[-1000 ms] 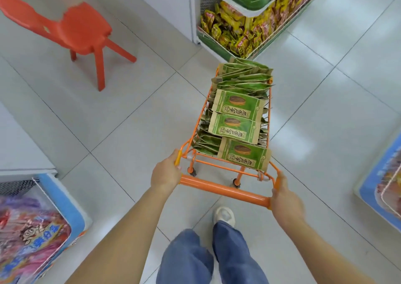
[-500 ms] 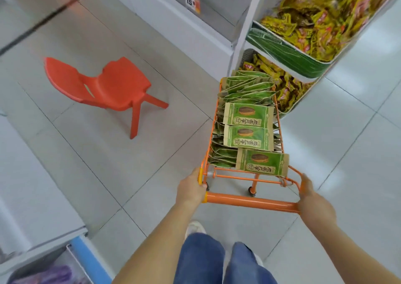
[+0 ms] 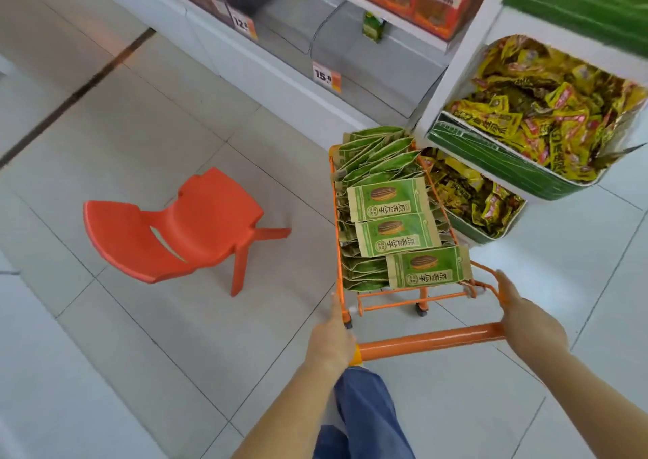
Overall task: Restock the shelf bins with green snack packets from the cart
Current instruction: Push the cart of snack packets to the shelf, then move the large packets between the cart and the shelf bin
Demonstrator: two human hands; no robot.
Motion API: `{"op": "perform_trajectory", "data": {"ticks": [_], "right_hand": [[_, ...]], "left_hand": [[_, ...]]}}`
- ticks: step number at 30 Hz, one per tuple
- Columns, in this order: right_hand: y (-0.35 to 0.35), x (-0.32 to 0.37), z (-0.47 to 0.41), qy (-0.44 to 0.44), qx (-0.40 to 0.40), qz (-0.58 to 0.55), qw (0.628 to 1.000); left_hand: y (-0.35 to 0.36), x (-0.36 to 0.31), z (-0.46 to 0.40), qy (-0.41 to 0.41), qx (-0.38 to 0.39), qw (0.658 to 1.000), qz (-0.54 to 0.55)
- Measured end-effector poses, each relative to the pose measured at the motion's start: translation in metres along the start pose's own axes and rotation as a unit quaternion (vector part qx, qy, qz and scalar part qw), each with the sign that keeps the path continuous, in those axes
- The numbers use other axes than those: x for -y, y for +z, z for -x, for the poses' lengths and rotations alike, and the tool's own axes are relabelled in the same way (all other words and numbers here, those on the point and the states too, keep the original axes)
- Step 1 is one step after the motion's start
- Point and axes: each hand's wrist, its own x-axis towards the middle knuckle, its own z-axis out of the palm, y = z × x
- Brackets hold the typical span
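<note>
A small orange wire cart (image 3: pixel 426 343) stands on the tiled floor, filled with green snack packets (image 3: pixel 389 199); three lie flat on top of the upright rows. My left hand (image 3: pixel 332 344) grips the left end of the cart's orange handle bar. My right hand (image 3: pixel 527 325) grips the right end, its index finger stretched along the frame. The cart's front sits beside two green shelf bins, the upper bin (image 3: pixel 501 162) and the lower bin (image 3: pixel 473 229), both holding yellow snack packets.
An orange plastic chair (image 3: pixel 182 227) stands on the floor left of the cart. White shelving with price tags (image 3: pixel 324 76) and red boxes runs along the back. A white shelf post (image 3: pixel 456 62) rises by the bins. My blue-trousered legs are below the handle.
The cart has rolled forward up to the shelf bins and my view has lifted. The chair now lies further down and left of the cart. Both hands keep their grip on the handle.
</note>
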Motion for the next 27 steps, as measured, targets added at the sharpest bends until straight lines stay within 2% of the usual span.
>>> {"op": "perform_trajectory", "data": {"ticks": [3,5,7,10,13,16,20,27], "right_hand": [[-0.02,0.026,-0.023,-0.002,0.0,-0.031,1.0],[-0.023,0.051,-0.023,0.029,-0.034,-0.033,0.998],[-0.019,0.083,-0.011,0.078,-0.08,-0.098,0.989],[-0.01,0.127,0.006,0.131,-0.121,-0.25,0.952],[-0.009,0.162,0.004,0.22,-0.07,-0.382,0.895],[-0.012,0.177,-0.004,0.268,-0.093,-0.384,0.879],[-0.02,0.18,-0.017,0.3,-0.108,-0.344,0.883],[-0.036,0.175,-0.026,0.328,-0.089,-0.311,0.888]], "left_hand": [[-0.023,-0.006,-0.023,0.002,0.034,0.997,-0.064],[-0.038,-0.01,-0.034,0.013,0.052,0.993,-0.107],[-0.05,-0.016,-0.042,0.031,0.067,0.986,-0.151],[-0.064,-0.023,-0.054,0.058,0.104,0.974,-0.194],[-0.085,-0.022,-0.068,0.109,0.146,0.961,-0.208],[-0.12,-0.011,-0.083,0.121,0.163,0.968,-0.147],[-0.178,0.008,-0.131,0.073,0.088,0.986,-0.124],[-0.276,-0.024,-0.237,0.036,0.045,0.977,-0.207]]}}
